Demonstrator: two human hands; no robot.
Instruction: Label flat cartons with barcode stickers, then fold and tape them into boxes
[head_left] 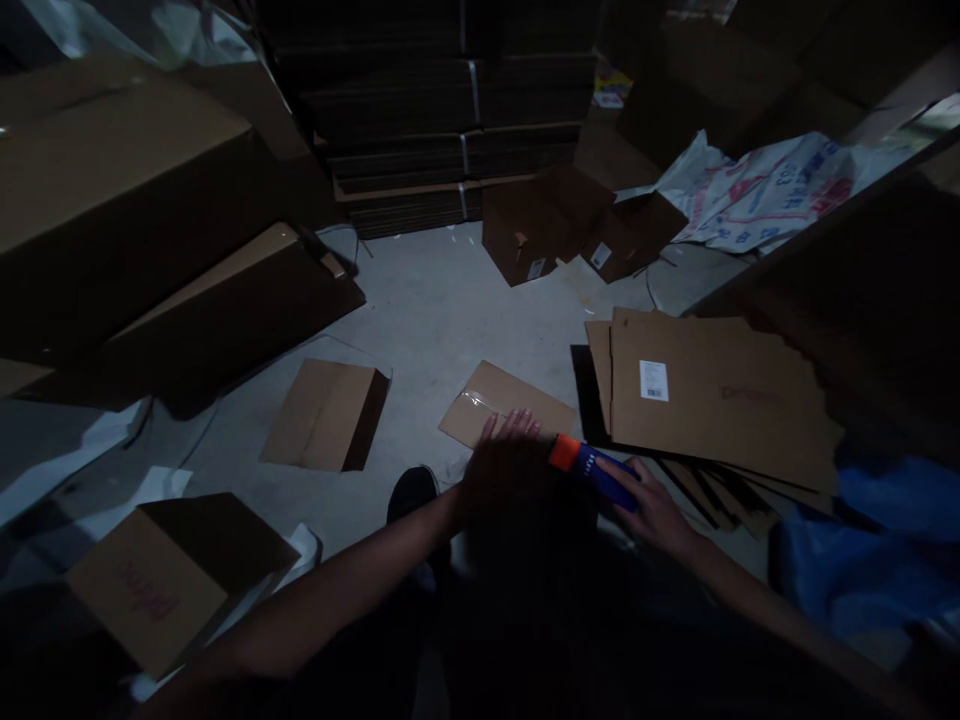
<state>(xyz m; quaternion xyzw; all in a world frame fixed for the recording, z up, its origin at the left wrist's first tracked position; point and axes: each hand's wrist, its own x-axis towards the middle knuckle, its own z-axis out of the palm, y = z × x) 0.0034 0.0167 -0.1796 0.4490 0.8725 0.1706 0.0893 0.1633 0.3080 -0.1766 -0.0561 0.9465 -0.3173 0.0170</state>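
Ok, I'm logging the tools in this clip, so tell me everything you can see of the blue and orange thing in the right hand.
The blue tool looks like a plastic tape dispenser: a blue body with small pale markings and an orange end pointing up-left. It lies tilted over something dark in the person's lap. The right hand has its grip on the blue end; the left hand lies flat beside the orange end. The dim light hides any blade or tape roll.

My one view rides on the head, looking forward and steeply down, close over the concrete floor [420, 300], toward stacked cardboard [450, 120] beyond.
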